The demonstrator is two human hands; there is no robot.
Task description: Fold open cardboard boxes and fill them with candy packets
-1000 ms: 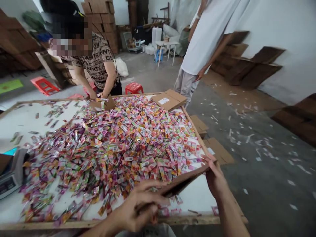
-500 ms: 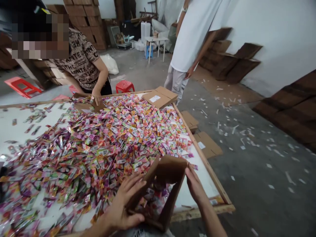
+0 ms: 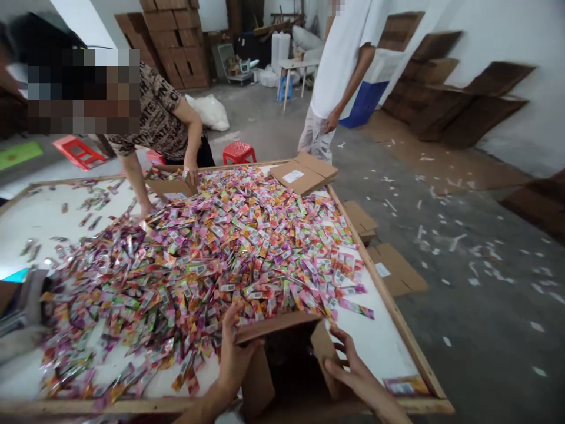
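Note:
An open cardboard box point(image 3: 260, 383) is at the near edge of the table, its mouth facing up toward me and its inside dark. My left hand point(image 3: 232, 365) grips its left side, thumb on the flap and fingers behind the rim. On the other side, my right hand point(image 3: 355, 371) pinches the right flap between thumb and fingers. Beyond the box spreads a big heap of small colourful sachets point(image 3: 212, 253), pink, purple, orange and green. What lies at the bottom of the box is too dark to make out.
Across the wood-edged table point(image 3: 392, 330), a person point(image 3: 163, 126) handles another sachet-filled box point(image 3: 170, 187). Flat cartons point(image 3: 304, 174) lie at the far corner, more point(image 3: 397, 268) beside the table. Another person point(image 3: 339, 70) stands behind. A grey object point(image 3: 30, 306) is at left.
The box has tipped toward me and down, and sachets seen inside it before are now in shadow. My right hand has moved onto the right flap. The person opposite now reaches into the heap.

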